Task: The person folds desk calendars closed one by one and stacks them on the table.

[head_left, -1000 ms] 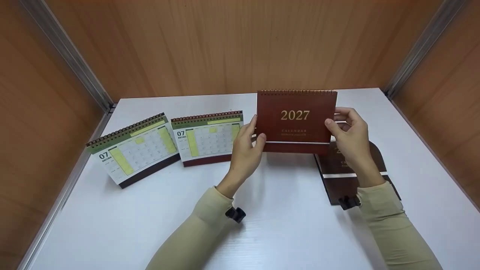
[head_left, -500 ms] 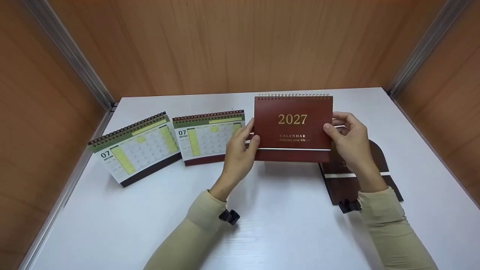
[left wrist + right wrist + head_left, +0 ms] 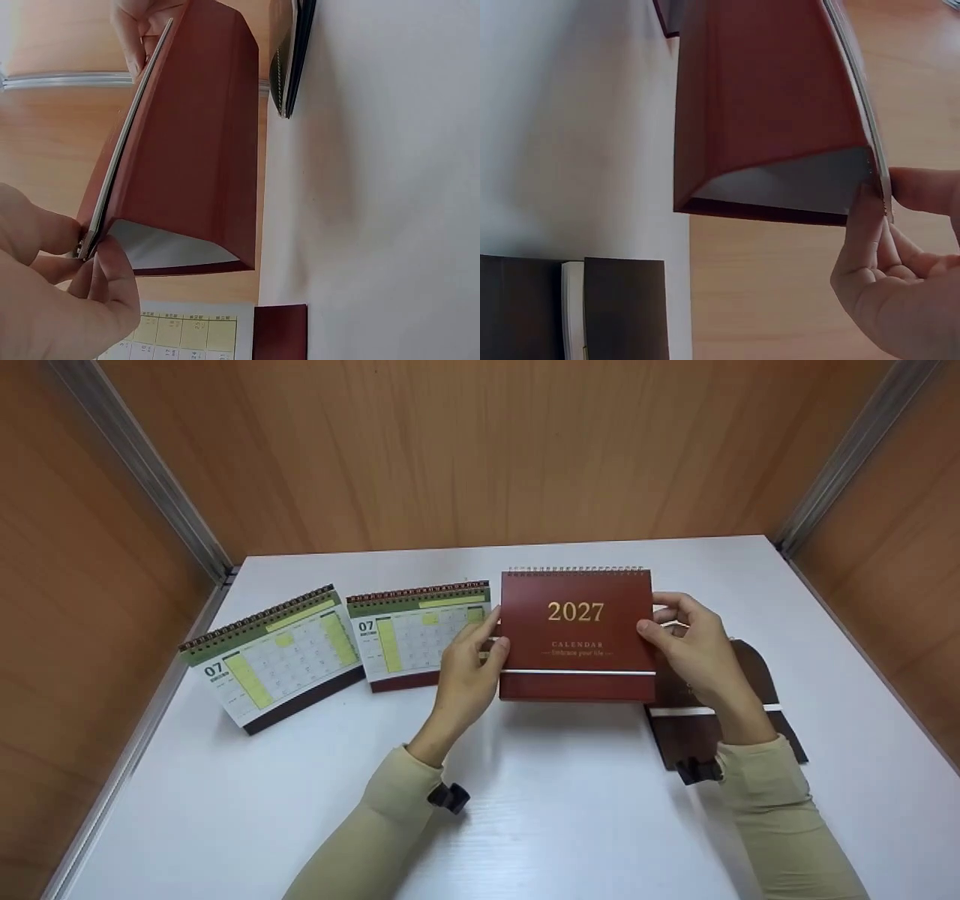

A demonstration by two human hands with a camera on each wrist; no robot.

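A red desk calendar with gold "2027" lettering and a spiral top is held between my two hands, its cover facing me. My left hand pinches its left edge, thumb in front. At the opposite edge my right hand pinches it the same way. Both wrist views show the calendar's base folded out into a hollow stand shape, as on the red base seen from the left wrist. Below my right hand lies a dark brown calendar with a white strip, partly hidden by that hand.
Two spiral desk calendars stand at the left, showing month 07 pages: a dark-based calendar and a red-based calendar right beside my left hand. The white table is enclosed by a wooden back wall and side panels.
Both hands have brought the red calendar down and slightly left, toward me. The other calendars have stayed in place.
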